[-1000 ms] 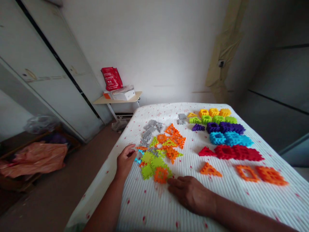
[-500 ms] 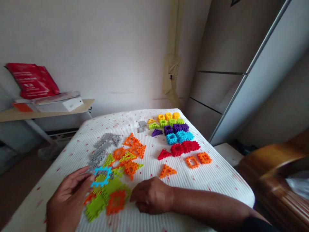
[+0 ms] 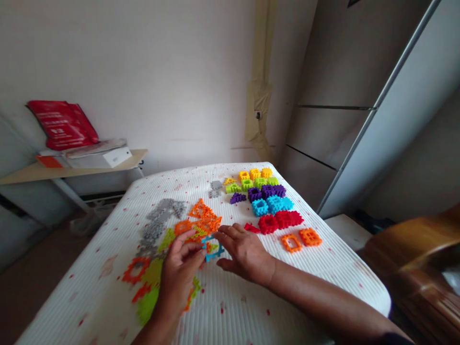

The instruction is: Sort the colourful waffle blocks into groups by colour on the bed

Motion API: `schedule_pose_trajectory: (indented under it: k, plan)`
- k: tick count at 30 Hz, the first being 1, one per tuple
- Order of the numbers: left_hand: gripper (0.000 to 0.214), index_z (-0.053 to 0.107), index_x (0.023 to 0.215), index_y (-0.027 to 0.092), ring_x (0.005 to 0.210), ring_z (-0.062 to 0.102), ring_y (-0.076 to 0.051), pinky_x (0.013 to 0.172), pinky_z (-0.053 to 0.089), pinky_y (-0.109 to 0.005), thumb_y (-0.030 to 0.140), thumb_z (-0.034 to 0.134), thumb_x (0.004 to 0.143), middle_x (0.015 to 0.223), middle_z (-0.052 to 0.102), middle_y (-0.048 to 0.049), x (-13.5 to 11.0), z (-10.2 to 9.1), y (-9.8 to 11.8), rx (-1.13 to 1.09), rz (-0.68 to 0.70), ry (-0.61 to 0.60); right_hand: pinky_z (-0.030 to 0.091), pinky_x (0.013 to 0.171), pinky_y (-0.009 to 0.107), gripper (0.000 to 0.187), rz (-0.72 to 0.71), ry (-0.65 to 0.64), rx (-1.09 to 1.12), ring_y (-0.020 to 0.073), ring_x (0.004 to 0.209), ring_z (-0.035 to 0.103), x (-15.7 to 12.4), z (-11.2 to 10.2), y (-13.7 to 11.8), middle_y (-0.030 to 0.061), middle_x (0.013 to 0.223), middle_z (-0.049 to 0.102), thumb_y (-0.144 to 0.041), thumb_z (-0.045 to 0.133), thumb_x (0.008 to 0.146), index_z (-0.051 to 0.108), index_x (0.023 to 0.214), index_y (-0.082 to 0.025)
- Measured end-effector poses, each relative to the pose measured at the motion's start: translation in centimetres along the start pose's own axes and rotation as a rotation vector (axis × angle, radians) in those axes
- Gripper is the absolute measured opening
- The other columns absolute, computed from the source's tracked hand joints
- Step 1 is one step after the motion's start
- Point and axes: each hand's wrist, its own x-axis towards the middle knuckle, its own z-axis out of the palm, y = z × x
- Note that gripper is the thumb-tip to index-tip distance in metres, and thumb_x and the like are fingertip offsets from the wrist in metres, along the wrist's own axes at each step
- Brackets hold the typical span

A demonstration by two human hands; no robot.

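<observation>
A square blue toothed frame piece (image 3: pixel 214 250) is pinched at its left edge between the thumb and fingers of my left hand (image 3: pixel 178 268). My right hand (image 3: pixel 246 254) is at the frame's right side, thumb and fingers apart around that edge; whether they touch it is hard to make out. Beneath and behind the frame lie orange lattice pieces (image 3: pixel 202 211) and a yellow-green piece (image 3: pixel 167 239). Left of my left hand are an orange frame (image 3: pixel 135 269) and green plates (image 3: pixel 147 304), partly covered by that hand.
Grey toothed pieces (image 3: pixel 158 220) lie in a pile at the left. Rows of yellow (image 3: pixel 255 173), green, purple (image 3: pixel 255 193), blue (image 3: pixel 259 207), red (image 3: pixel 283 220) and orange (image 3: pixel 310 236) pieces stand at the right. A side table (image 3: pixel 136 158) and a fridge (image 3: pixel 323 129) flank the covered table (image 3: pixel 251 306).
My left hand has carried the blue frame to the right, above the table's middle. My right hand has risen from the green and orange plates to the frame's right side.
</observation>
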Motion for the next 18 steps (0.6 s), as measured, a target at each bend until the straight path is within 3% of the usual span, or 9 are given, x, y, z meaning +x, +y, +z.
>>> schedule_pose_trajectory:
  k: [4, 12, 15, 18]
  plan:
    - [0.055, 0.049, 0.113, 0.02, 0.055, 0.057, -0.012, 0.054, 0.047, -0.023, 0.031, 0.068, 0.062, 0.067, 0.06, 0.0035, -0.2, 1.0, -0.2, -0.009, 0.026, -0.024, 0.046, 0.085, 0.041, 0.048, 0.016, -0.015, -0.019, 0.026, 0.103, 0.05, 0.1, -0.3, 0.1, 0.0141, 0.121, 0.055, -0.029, 0.063, 0.077, 0.05, 0.121, -0.015]
    - [0.057, 0.046, 0.115, 0.021, 0.063, 0.061, -0.014, 0.06, 0.052, -0.027, 0.033, 0.069, 0.065, 0.073, 0.061, 0.0014, -0.6, 1.3, -1.1, -0.049, 0.025, -0.069, 0.046, 0.085, 0.039, 0.043, 0.002, -0.076, 0.008, 0.0241, 0.103, 0.05, 0.4, -1.0, 0.0, 0.0114, 0.115, 0.057, -0.019, 0.062, 0.074, 0.051, 0.115, -0.018]
    - [0.055, 0.048, 0.115, 0.021, 0.073, 0.064, -0.017, 0.068, 0.054, -0.03, 0.037, 0.069, 0.066, 0.082, 0.063, -0.0018, -0.4, 0.4, -1.3, -0.018, 0.087, 0.006, 0.045, 0.088, 0.037, 0.045, 0.022, -0.053, -0.013, 0.0232, 0.106, 0.05, 0.9, -2.8, 2.4, 0.0099, 0.115, 0.057, -0.017, 0.063, 0.071, 0.053, 0.116, -0.018]
    - [0.056, 0.051, 0.114, 0.021, 0.075, 0.064, -0.017, 0.071, 0.053, -0.03, 0.039, 0.07, 0.065, 0.087, 0.063, -0.0024, 0.1, -1.1, -1.5, 0.01, 0.125, 0.106, 0.041, 0.093, 0.035, 0.048, 0.134, -0.026, -0.111, 0.0224, 0.108, 0.05, 1.7, -5.4, 7.0, 0.0094, 0.116, 0.058, -0.013, 0.064, 0.068, 0.056, 0.115, -0.017]
